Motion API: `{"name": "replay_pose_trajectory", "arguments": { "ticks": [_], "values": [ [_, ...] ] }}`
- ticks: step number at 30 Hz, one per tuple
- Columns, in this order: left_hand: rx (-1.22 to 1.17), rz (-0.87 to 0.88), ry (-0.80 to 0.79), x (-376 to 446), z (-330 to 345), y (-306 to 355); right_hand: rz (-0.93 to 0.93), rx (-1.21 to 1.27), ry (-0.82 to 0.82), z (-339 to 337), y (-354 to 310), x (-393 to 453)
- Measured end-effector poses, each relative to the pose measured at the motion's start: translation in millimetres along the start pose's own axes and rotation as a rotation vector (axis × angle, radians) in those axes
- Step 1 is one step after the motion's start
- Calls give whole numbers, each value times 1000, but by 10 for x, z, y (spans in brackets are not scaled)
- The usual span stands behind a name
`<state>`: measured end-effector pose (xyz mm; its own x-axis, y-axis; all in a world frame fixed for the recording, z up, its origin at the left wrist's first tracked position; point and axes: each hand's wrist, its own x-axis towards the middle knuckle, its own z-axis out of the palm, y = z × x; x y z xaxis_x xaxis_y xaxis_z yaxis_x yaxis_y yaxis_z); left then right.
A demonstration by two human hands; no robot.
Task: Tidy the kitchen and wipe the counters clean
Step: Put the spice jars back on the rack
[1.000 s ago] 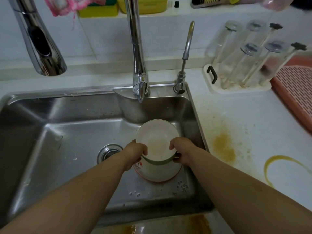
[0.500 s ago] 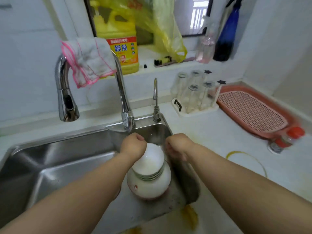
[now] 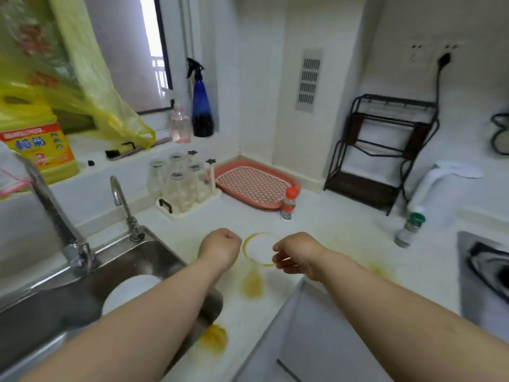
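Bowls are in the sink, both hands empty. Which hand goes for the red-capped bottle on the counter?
Right, probably. The right hand hangs loosely open over the stained counter, on the side of the red-capped bottle. The left hand is fisted nearer the sink.

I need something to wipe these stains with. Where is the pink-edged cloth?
In the head view, the pink-edged cloth hangs at the far left edge, draped over the tall faucet, just below the yellow detergent jug.
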<state>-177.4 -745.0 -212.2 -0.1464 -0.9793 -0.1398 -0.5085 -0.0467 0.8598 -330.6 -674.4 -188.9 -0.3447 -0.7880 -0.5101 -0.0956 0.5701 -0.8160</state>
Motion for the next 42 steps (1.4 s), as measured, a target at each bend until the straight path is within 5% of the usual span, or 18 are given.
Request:
{"name": "replay_pose_trajectory", "arguments": {
  "ticks": [14, 23, 36, 42],
  "values": [
    [54, 186, -373, -364, 2166, 1172, 109, 186, 308, -2301, 1040, -300],
    [115, -35, -188, 169, 2514, 1295, 152, 190, 411, -3309, 1276, 347],
    [98, -247, 87, 1334, 2483, 1104, 221, 181, 610, -3485, 1053, 1344],
    [36, -200, 123, 1842, 2495, 1028, 264, 135, 660, -3470, 1040, 1560]
  ]
}}
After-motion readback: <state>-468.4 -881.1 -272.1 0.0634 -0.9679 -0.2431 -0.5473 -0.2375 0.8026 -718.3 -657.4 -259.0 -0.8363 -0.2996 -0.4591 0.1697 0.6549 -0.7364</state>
